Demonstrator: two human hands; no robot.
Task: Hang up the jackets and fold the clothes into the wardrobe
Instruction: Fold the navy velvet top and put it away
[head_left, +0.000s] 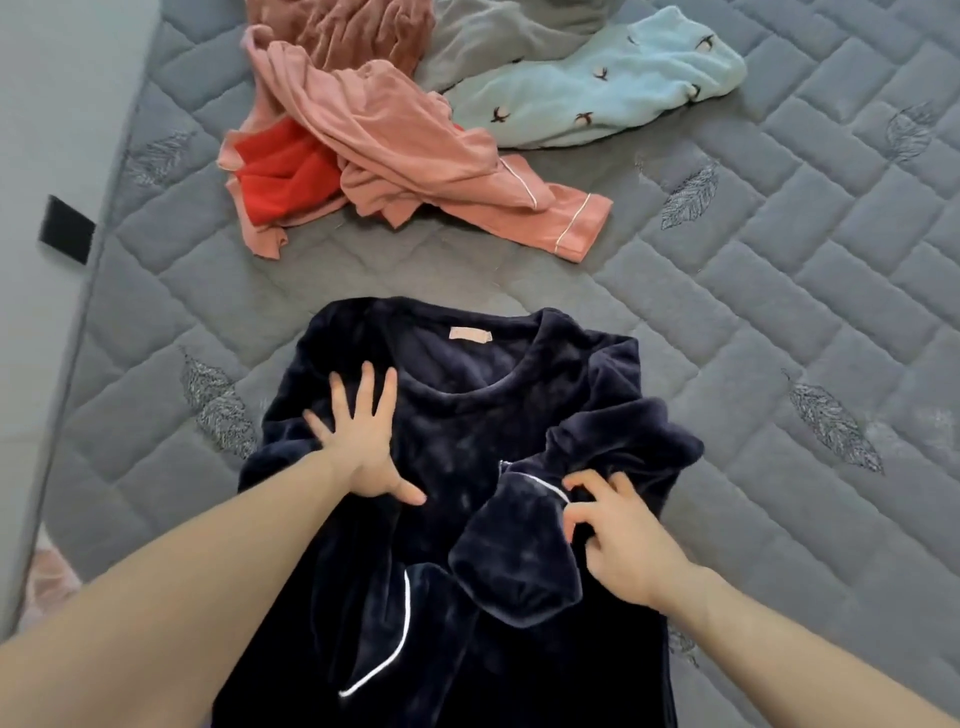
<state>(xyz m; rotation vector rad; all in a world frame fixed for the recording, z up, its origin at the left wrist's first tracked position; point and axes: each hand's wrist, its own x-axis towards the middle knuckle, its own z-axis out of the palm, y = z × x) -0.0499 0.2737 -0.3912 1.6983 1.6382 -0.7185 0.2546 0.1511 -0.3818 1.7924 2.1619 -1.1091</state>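
Folding a plush navy fleece pyjama top (457, 467): left hand (363, 457) presses flat, fingers spread; right hand (618, 540) pinches the sleeve, best drawn squarely across.

Fleece top (441, 467) at centre on mattress (779, 312), neckline toward 12 o'clock. Left hand (363, 447) flat on its 10 o'clock shoulder; right hand (618, 535) on sleeve (519, 551) folded in from 3 o'clock. Clothes pile (415, 119) at 12 o'clock, apart from top.

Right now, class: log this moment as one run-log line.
left hand: presses navy top flat | right hand: pinches sleeve | step: folding
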